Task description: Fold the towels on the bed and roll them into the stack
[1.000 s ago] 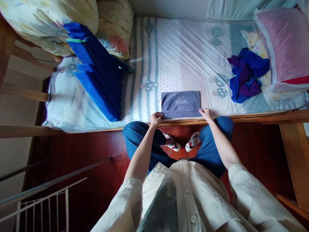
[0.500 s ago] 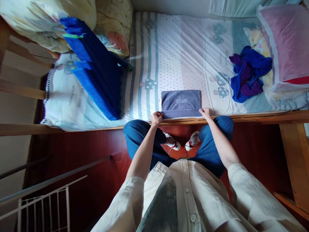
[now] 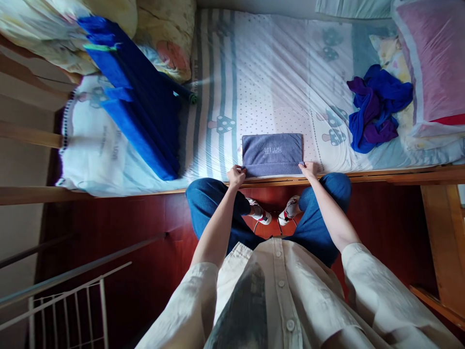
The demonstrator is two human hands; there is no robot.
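From where I stand, the grey towel lies flat near the middle of the bed's near edge, pale lettering across it and a folded band along its near side. It sits between the person's two hands: the left hand pinches its near left corner between thumb and fingers, and the right hand pinches the near right corner the same way. Both hands are just at the towel's edge, its larger part stretching away on the far side of them. Beneath it spreads the patterned sheet. Well off to the left, a slanting stack of blue cloth takes up that end, with yellow bedding bunched beyond it; I can't count its layers. To the right lies one crumpled heap of blue and purple cloth, and beside that one pink pillow in a see-through cover. Close in, the two jeans-clad knees rise against the wooden bed edge, one on either side of the towel, with two shoes on the red floor between them
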